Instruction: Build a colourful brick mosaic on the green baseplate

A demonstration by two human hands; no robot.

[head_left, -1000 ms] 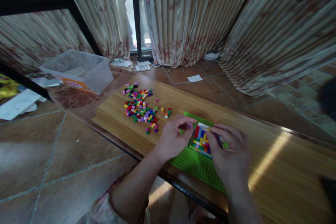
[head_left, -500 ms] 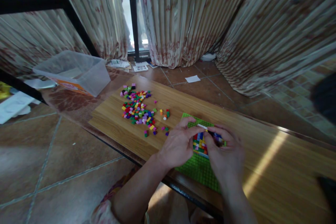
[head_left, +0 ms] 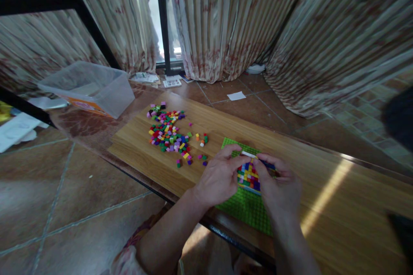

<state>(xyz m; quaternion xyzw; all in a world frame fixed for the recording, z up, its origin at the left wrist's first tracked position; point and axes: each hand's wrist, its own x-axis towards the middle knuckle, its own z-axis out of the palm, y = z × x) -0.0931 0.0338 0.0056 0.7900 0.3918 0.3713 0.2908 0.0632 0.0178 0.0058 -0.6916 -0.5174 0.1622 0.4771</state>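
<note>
A green studded baseplate point(head_left: 245, 208) lies on the wooden board, bearing a low build of many-coloured toy bricks point(head_left: 248, 174). A white strip point(head_left: 248, 154) runs along the build's far edge. My left hand point(head_left: 219, 176) is closed about the build's left side, its index finger stretched to the far edge. From the right, my right hand point(head_left: 279, 184) grips the build, thumb and index finger drawn together near the left fingertip. Whether a small loose brick is between the fingertips cannot be made out. Part of the build is hidden behind my right hand.
Many loose bricks point(head_left: 171, 133) are spread on the wooden board point(head_left: 135, 146) to the left of the baseplate. A clear plastic bin point(head_left: 119, 94) with an orange label stands at the table's far left end. Curtains point(head_left: 232, 21) hang behind, and paper point(head_left: 236, 96) lies on the floor.
My right hand has shifted slightly to the right, its thumb moving off the build, so more of the coloured bricks shows. My left hand stays nearly in place.
</note>
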